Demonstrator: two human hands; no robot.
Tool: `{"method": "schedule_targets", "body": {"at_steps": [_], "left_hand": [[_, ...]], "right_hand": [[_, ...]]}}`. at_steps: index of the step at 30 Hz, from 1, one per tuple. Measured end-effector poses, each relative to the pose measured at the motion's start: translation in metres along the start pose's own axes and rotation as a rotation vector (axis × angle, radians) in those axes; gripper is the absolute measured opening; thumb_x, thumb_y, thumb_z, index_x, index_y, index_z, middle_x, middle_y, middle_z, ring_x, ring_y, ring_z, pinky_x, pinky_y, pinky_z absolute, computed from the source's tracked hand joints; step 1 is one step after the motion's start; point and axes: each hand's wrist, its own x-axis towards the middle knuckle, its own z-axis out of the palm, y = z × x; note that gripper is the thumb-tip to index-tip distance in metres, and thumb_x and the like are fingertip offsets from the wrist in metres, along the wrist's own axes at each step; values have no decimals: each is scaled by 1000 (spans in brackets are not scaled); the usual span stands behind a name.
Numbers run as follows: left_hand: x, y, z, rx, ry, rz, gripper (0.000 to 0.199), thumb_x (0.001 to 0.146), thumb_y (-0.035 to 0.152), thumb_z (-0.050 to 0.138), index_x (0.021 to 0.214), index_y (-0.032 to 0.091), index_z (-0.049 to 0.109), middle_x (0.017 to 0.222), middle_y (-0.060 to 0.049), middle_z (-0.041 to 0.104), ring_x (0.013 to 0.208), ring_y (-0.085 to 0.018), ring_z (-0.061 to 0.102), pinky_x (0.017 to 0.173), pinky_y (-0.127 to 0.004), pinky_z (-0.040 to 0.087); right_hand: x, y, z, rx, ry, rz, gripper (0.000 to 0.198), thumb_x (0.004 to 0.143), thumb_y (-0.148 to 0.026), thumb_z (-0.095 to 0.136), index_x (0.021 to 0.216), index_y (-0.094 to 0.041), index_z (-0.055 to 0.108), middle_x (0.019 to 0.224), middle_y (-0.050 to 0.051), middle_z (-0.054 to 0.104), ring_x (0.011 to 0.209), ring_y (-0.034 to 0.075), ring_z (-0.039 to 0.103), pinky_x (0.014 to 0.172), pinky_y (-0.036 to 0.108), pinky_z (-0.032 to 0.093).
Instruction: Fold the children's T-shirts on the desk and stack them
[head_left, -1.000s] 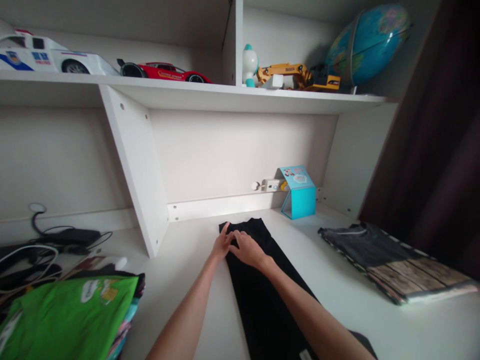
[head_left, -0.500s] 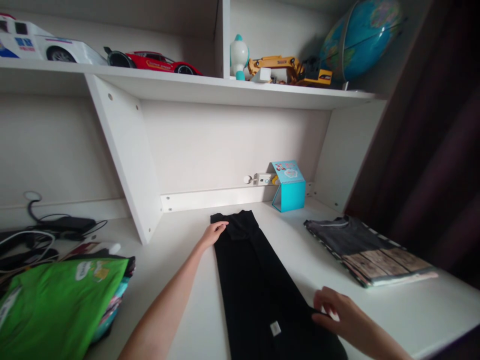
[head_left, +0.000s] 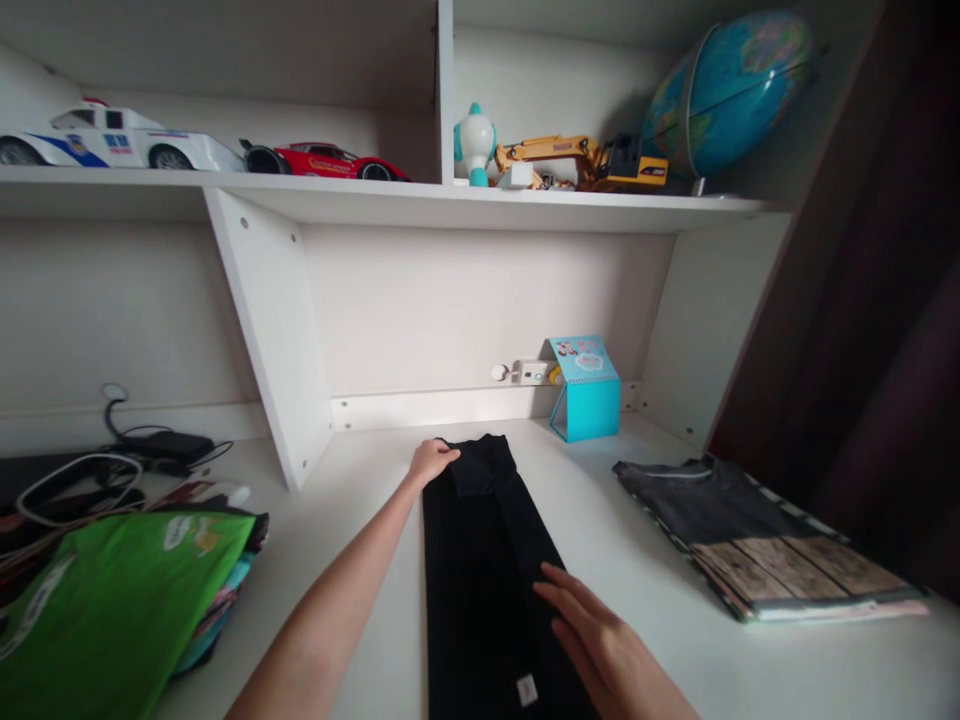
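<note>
Now the right hand [head_left: 604, 645] lies over the near right part of the black garment [head_left: 476, 580], its fingers slightly spread and apart; half a second ago it was out at the garment's bulging right edge, and a second ago up beside the left hand [head_left: 433, 460] at the far end. That edge now runs straighter and further in. The left hand has stayed at the far left corner, fingertips drawn together on the cloth, though I cannot tell whether they pinch or only press it. The garment lies on the white desk [head_left: 394, 600] as a long strip, its long axis running away from the person, the rumpled end towards the back wall and a small white tag [head_left: 527, 690] towards the near end, which leaves the view. The right hand hides part of its near right side. To the right lies a folded gray shirt [head_left: 735, 510], well apart; past the far end, also to the right, stands a blue desk calendar [head_left: 592, 408]. On the left, a green garment [head_left: 142, 600] tops a pile, with tangled cables [head_left: 64, 490] behind it and an upright panel [head_left: 259, 320] beyond.
</note>
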Motion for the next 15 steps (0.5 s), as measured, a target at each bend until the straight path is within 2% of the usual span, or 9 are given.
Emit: {"method": "schedule_targets", "body": {"at_steps": [3, 6, 9, 11, 13, 15], "left_hand": [[-5, 9, -3, 144, 12, -64, 12, 69, 30, 62, 73, 19, 64, 74, -3, 67, 76, -20, 63, 64, -26, 44], [-10, 18, -5, 287, 50, -91, 15, 67, 19, 62, 82, 18, 63, 89, -8, 66, 88, -26, 61, 71, -32, 44], [-12, 36, 3, 371, 66, 1, 20, 77, 19, 51, 94, 16, 62, 105, -14, 60, 104, -28, 54, 85, -39, 40], [-12, 51, 17, 379, 37, 124, 30, 85, 25, 41, 110, 19, 57, 120, -12, 53, 114, -25, 46, 95, -36, 35], [-12, 61, 35, 376, -25, 221, 41, 87, 36, 38, 124, 22, 48, 133, -9, 43, 123, -24, 37, 101, -36, 29], [-12, 64, 52, 392, -128, 209, 58, 83, 51, 39, 134, 23, 36, 142, -10, 30, 130, -32, 23, 104, -49, 20]], "right_hand": [[0, 34, 45, -252, -17, -168, 44, 83, -24, 47, 125, -13, 50, 131, 16, 44, 116, 28, 45, 90, 34, 46], [-4, 57, 71, -399, 32, -307, 49, 84, -31, 49, 130, -15, 44, 129, 13, 43, 115, 28, 45, 86, 32, 48], [-4, 65, 74, -520, 120, -391, 52, 86, -42, 46, 131, -16, 41, 126, 13, 46, 109, 26, 51, 80, 27, 51], [-3, 64, 71, -589, 160, -438, 54, 85, -47, 45, 129, -15, 45, 122, 12, 50, 104, 25, 54, 76, 24, 53], [-2, 62, 71, -626, 178, -458, 54, 85, -50, 44, 127, -17, 48, 120, 11, 53, 102, 24, 56, 73, 21, 53], [-3, 59, 77, -645, 200, -400, 48, 87, -48, 41, 124, -20, 52, 119, 8, 54, 101, 23, 57, 73, 22, 54]]}}
